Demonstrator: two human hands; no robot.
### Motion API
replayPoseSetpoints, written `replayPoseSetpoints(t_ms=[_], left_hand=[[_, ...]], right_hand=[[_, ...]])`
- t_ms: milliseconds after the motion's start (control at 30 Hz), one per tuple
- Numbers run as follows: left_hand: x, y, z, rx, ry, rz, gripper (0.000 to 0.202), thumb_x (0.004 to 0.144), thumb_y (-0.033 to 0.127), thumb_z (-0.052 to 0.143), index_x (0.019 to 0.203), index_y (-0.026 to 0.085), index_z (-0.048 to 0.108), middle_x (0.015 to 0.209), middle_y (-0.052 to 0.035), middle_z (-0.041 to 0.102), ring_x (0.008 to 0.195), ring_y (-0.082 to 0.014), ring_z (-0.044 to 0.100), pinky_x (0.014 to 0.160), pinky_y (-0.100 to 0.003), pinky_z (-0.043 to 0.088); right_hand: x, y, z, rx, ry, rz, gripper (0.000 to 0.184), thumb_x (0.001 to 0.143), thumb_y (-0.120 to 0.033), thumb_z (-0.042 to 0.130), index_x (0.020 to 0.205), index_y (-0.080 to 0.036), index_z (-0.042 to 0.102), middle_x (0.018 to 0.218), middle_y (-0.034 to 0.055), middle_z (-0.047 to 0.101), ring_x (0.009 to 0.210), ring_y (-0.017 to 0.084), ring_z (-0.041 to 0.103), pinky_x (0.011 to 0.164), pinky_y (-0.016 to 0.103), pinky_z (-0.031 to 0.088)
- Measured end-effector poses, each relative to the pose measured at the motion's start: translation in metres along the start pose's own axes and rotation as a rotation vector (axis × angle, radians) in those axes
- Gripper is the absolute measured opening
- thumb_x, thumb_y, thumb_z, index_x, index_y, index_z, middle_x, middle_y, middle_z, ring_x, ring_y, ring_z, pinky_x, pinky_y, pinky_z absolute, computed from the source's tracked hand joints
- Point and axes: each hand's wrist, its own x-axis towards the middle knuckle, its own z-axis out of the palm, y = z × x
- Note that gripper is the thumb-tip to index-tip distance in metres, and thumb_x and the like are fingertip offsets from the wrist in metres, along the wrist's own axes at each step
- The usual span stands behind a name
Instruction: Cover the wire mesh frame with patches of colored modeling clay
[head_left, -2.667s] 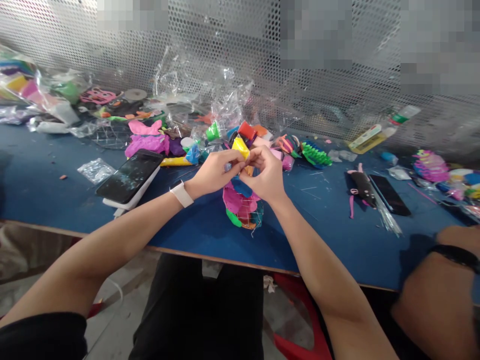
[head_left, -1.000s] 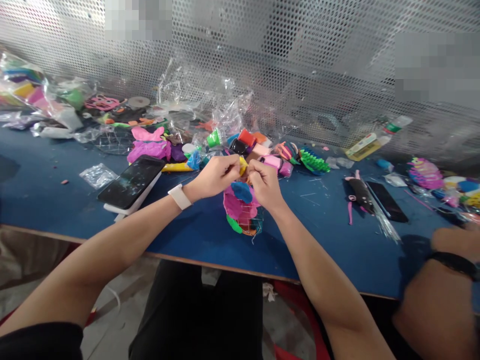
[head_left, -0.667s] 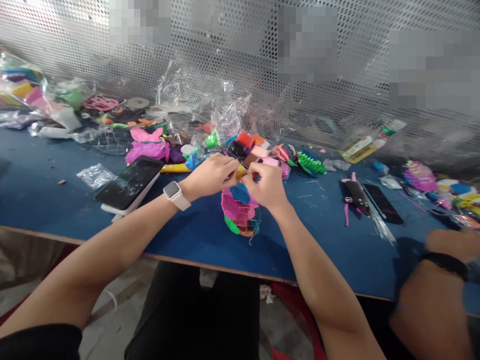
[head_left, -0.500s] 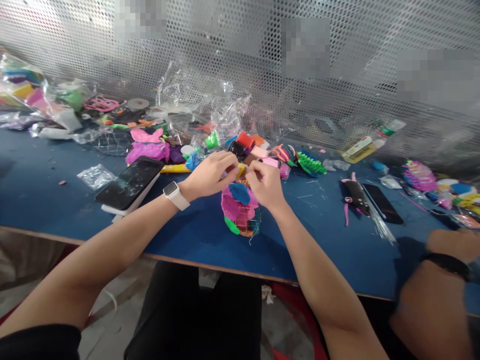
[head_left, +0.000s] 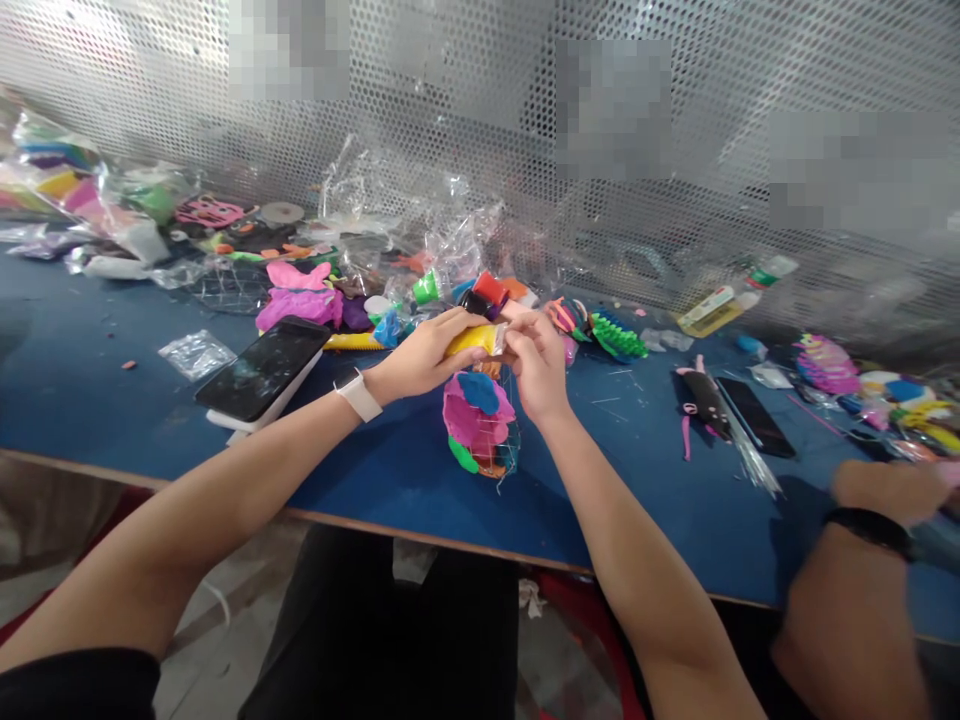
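Observation:
My left hand [head_left: 439,352] is closed around a yellow packet [head_left: 472,342], which looks like modelling clay in a clear wrapper. The fingers of my right hand [head_left: 538,365] pinch the wrapper's crimped right end. Just below both hands, a wire-mesh form [head_left: 480,425] stands on the blue table, partly covered with pink, blue and green clay pieces. Its top is partly hidden by my hands. Behind them lie a red tub [head_left: 490,288] and a green tub [head_left: 424,288].
Left of my arm, a black phone [head_left: 262,370] rests on a white box. Clear plastic wrappers [head_left: 450,225] pile against the perforated metal panel. At right are a bottle [head_left: 739,295], another phone [head_left: 756,415] and a co-worker's hand [head_left: 889,492] with a black wristband.
My left hand has turned, so more of the yellow packet shows. My right hand has shifted slightly right to the packet's end. The co-worker's hand has moved a little left.

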Motion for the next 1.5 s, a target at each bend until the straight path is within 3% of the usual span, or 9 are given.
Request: replayPoseSetpoints(t_ms=[100, 200, 433, 633, 767, 900, 1133, 1367, 1500], left_hand=[[0.001, 0.003, 0.0, -0.036, 0.041, -0.073, 0.045, 0.118, 0.054, 0.059, 0.135, 0.015, 0.074, 0.122, -0.0164, 0.081, 0.109, -0.0252, 0.077, 0.1, -0.041, 0.061], [0.002, 0.005, -0.001, -0.103, 0.068, -0.142, 0.047, 0.117, 0.057, 0.059, 0.133, 0.016, 0.076, 0.122, -0.0158, 0.083, 0.105, -0.023, 0.077, 0.097, -0.038, 0.061], [0.004, 0.011, -0.006, -0.166, 0.093, -0.183, 0.058, 0.116, 0.067, 0.056, 0.123, 0.015, 0.081, 0.111, -0.0133, 0.085, 0.094, -0.0205, 0.076, 0.085, -0.033, 0.059], [0.005, 0.014, -0.009, -0.206, 0.049, -0.203, 0.063, 0.111, 0.074, 0.059, 0.104, 0.016, 0.083, 0.091, -0.0077, 0.081, 0.076, -0.0165, 0.068, 0.07, -0.03, 0.052], [0.003, 0.011, -0.005, -0.209, 0.135, -0.29, 0.081, 0.115, 0.082, 0.038, 0.081, 0.018, 0.074, 0.068, -0.0047, 0.068, 0.062, -0.0154, 0.057, 0.058, -0.03, 0.044], [0.001, 0.01, -0.003, -0.201, 0.188, -0.333, 0.086, 0.114, 0.085, 0.032, 0.081, 0.018, 0.074, 0.072, -0.0074, 0.073, 0.066, -0.0169, 0.061, 0.061, -0.031, 0.049], [0.0, 0.016, -0.001, -0.212, 0.13, -0.323, 0.085, 0.114, 0.086, 0.03, 0.071, 0.02, 0.063, 0.064, -0.0053, 0.064, 0.062, -0.0161, 0.054, 0.059, -0.032, 0.044], [0.003, 0.018, -0.004, -0.075, 0.049, -0.31, 0.088, 0.115, 0.086, 0.019, 0.063, 0.022, 0.051, 0.057, -0.0017, 0.052, 0.055, -0.0131, 0.041, 0.058, -0.034, 0.036], [0.005, 0.018, -0.001, 0.001, 0.035, -0.29, 0.085, 0.118, 0.078, 0.019, 0.062, 0.023, 0.051, 0.055, -0.0021, 0.054, 0.052, -0.0131, 0.044, 0.059, -0.035, 0.036]], right_hand=[[-0.005, -0.004, -0.002, -0.196, 0.03, -0.23, 0.018, 0.105, -0.05, 0.074, 0.108, -0.032, 0.075, 0.117, 0.0058, 0.072, 0.105, 0.024, 0.075, 0.08, 0.039, 0.071], [-0.008, -0.007, -0.006, -0.35, -0.045, -0.381, 0.018, 0.109, -0.048, 0.071, 0.117, -0.034, 0.08, 0.139, 0.009, 0.07, 0.128, 0.03, 0.072, 0.095, 0.049, 0.072], [-0.009, -0.002, -0.009, -0.416, -0.162, -0.412, 0.032, 0.109, -0.051, 0.071, 0.138, -0.04, 0.074, 0.16, 0.0078, 0.064, 0.141, 0.035, 0.068, 0.1, 0.056, 0.072], [-0.005, -0.003, -0.013, -0.352, -0.288, -0.426, 0.027, 0.107, -0.051, 0.078, 0.133, -0.042, 0.077, 0.162, 0.0045, 0.065, 0.15, 0.033, 0.065, 0.123, 0.062, 0.061], [-0.005, -0.007, -0.01, -0.361, -0.359, -0.393, 0.033, 0.105, -0.052, 0.08, 0.136, -0.04, 0.078, 0.168, 0.0057, 0.063, 0.147, 0.033, 0.069, 0.13, 0.063, 0.055], [-0.008, -0.011, -0.005, -0.479, -0.421, -0.316, 0.05, 0.102, -0.057, 0.083, 0.149, -0.039, 0.074, 0.174, 0.0075, 0.06, 0.154, 0.036, 0.064, 0.136, 0.066, 0.049], [-0.008, -0.013, -0.002, -0.461, -0.494, -0.307, 0.049, 0.105, -0.054, 0.082, 0.152, -0.042, 0.072, 0.18, 0.0036, 0.055, 0.164, 0.034, 0.057, 0.14, 0.068, 0.043], [-0.01, -0.019, -0.001, -0.481, -0.485, -0.287, 0.031, 0.107, -0.048, 0.08, 0.134, -0.033, 0.082, 0.174, 0.0079, 0.061, 0.163, 0.037, 0.058, 0.137, 0.068, 0.048], [-0.008, -0.018, -0.002, -0.506, -0.47, -0.244, 0.034, 0.099, -0.059, 0.089, 0.115, -0.03, 0.084, 0.165, 0.0099, 0.065, 0.155, 0.038, 0.063, 0.131, 0.067, 0.054]])
